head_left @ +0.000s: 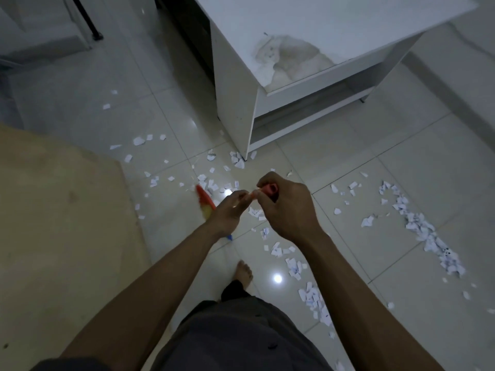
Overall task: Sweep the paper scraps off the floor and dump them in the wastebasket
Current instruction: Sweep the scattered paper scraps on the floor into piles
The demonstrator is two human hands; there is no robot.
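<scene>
Beside the beige mat [53,210] on the left, the broom [204,203] is angling its bristles down toward the tiled floor [401,170], where the paper scraps [417,226] are lying scattered from the white table [235,103] across to a thick trail on the right. The left hand [229,212] is wrapping round the orange handle lower down and the right hand [288,210] is clamping its top end, so the hands are sitting close together. I judge the sweeping is barely under way: short, low strokes should be herding the loose pieces rightward into that trail, and no wastebasket is showing.
</scene>
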